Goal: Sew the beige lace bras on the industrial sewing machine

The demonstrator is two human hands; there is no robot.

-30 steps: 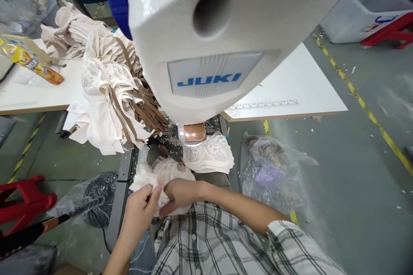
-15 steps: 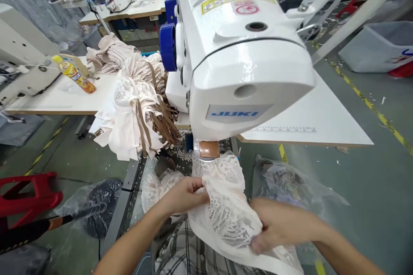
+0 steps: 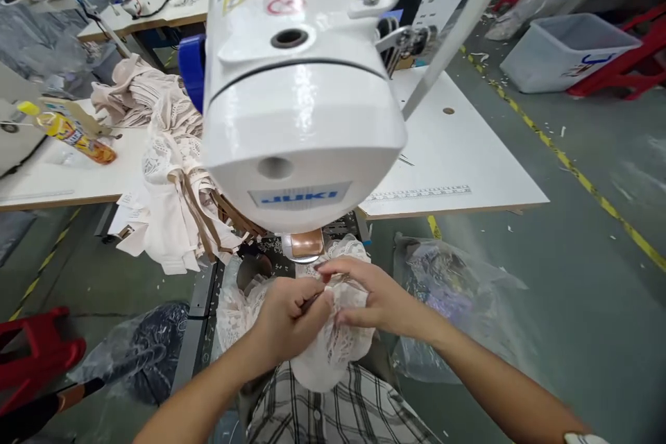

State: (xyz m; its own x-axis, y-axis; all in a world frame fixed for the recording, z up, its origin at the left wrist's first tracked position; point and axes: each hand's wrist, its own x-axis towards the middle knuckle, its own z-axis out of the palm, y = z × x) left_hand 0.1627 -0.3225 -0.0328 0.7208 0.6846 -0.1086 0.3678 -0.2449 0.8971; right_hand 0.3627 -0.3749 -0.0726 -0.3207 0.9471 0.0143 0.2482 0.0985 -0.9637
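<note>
Two bare hands meet at one off-white garment piece of openwork lace and smooth cloth (image 3: pixel 320 368), located below the sewing head and directly in front of a black-and-white plaid shirt (image 3: pixel 306 416). Left hand (image 3: pixel 291 319): fingers curled, thumb and forefinger pinching the upper edge of the piece. Right hand (image 3: pixel 382 298): thumb and fingers parted in a curve around the far side, fingertips at the cloth close to the left fingertips; whether they grip a fold cannot be told.

Condition of the piece: bunched and creased where handled; pale, netted lace pattern visible beneath the right thumb; lower end plain, smooth and rounded, hanging toward the shirt. Its upper edge is partly hidden by the fingers.

Adjacent items: a crumpled cream lace heap (image 3: pixel 234 316) beside the left hand; further white lace pieces (image 3: pixel 351 246) just beyond the right hand. Above stands a glossy white sewing machine head with blue "JUKI" lettering (image 3: pixel 306 111), a copper-brown plate (image 3: pixel 306 244) beneath it. Left of the machine, pale garments with brown straps (image 3: pixel 171 222) drape over the table edge.
</note>
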